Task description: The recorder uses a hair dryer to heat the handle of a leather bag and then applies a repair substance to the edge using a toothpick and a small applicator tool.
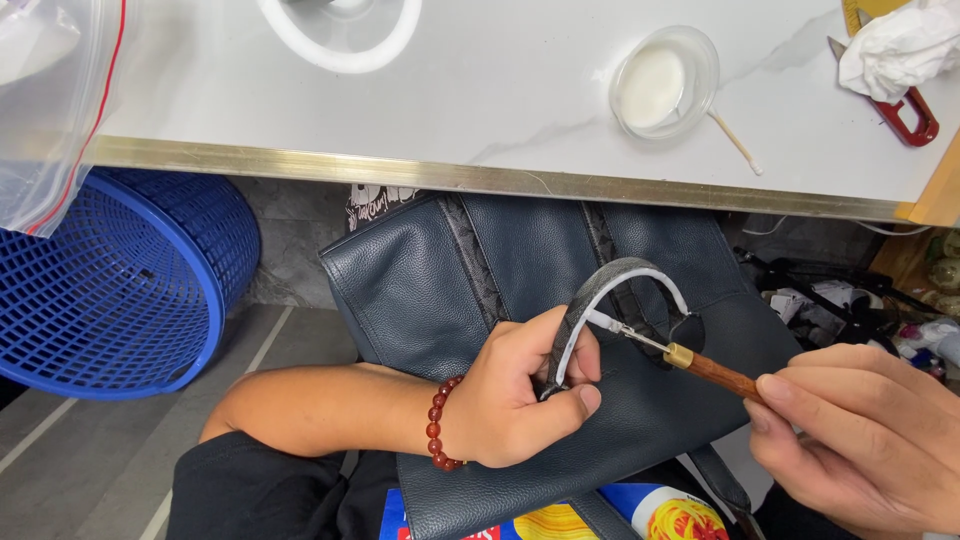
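White marble-look tabletop (480, 110) (blue basket (110, 290) beside)

I see open tabletop (480, 100) far centre; a small dish (663, 82) and red scissors (905, 112) block far right, a blue basket (110, 290) crowds the left, clutter (860, 300) the right.

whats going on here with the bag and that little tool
A person has a dark leather bag on their lap. Their left hand grips the bag's strap, bent into a loop with a white edge showing. Their right hand holds a wooden-handled tool, its metal tip on that white edge. A dish of white liquid sits on the table.
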